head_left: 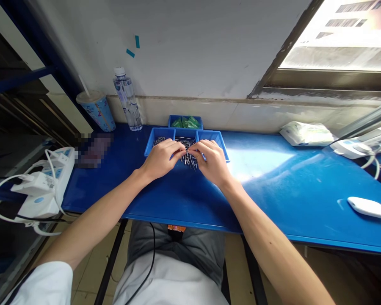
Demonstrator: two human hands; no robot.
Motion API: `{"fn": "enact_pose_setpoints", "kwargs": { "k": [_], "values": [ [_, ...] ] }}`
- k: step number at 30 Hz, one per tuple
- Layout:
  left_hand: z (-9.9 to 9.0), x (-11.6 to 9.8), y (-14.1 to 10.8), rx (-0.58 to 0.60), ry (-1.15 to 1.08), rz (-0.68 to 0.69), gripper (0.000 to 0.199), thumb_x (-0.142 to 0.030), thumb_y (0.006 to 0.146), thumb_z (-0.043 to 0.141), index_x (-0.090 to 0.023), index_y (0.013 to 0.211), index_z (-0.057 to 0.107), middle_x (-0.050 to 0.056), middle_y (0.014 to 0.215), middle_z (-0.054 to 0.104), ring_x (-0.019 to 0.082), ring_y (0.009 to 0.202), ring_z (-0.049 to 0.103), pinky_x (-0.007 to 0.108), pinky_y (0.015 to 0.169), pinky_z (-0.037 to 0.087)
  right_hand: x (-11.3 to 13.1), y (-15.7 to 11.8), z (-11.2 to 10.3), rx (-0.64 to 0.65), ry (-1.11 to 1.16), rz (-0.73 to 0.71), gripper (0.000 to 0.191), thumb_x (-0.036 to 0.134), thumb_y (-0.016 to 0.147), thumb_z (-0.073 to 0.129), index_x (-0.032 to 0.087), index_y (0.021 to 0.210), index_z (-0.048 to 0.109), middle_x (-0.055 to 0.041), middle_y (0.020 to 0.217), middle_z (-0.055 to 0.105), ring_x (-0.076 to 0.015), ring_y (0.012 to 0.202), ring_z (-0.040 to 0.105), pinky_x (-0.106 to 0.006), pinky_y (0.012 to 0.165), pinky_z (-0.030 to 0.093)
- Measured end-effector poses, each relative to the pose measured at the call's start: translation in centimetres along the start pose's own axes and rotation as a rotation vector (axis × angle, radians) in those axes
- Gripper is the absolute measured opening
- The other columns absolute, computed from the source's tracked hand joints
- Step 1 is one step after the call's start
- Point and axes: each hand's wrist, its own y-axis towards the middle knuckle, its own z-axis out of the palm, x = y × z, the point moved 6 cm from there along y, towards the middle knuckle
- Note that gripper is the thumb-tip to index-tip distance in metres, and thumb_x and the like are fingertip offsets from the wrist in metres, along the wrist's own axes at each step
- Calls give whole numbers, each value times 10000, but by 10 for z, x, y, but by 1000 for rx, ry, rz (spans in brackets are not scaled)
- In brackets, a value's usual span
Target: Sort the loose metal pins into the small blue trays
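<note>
Left hand [161, 160] and right hand [210, 162] curled narrow, fingertips meeting over metal pins [188, 155] between two blue plastic trays [155, 139]; any grip hidden. Risk: a careless knock could send pins rolling across the blue bench [266, 199]

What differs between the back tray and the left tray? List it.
The back tray holds green parts, while the left tray holds metal pins. The back tray sits by the wall; the left tray sits nearer, partly behind the left hand. Both are blue and open-topped.
</note>
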Motion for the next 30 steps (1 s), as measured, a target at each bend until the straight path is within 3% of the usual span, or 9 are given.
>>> {"fn": "enact_pose_setpoints", "kwargs": {
  "k": [5,19,30],
  "values": [
    [0,-1,0,-3,9,11,178,-288,1079,586,-199,967,691,29,935,761,206,885,655,333,834,486,-2,1,1,9,-24,34,294,318,1083,532,229,811,600,-24,757,677,-196,732,579,-363,762,400],
    [2,2,0,38,-6,-39,165,-302,1064,598,-208,977,703,34,941,771,214,885,663,363,857,494,-2,1,0,22,16,17,202,195,1050,527,251,896,646,-51,938,746,-228,850,632,-385,801,433],
    [2,2,0,32,-3,-31,159,-291,1061,603,-199,976,702,33,936,771,216,882,658,365,863,487,-2,1,1,22,13,10,185,185,1046,534,247,899,627,-46,924,728,-218,829,623,-372,790,425]
  ]
}}
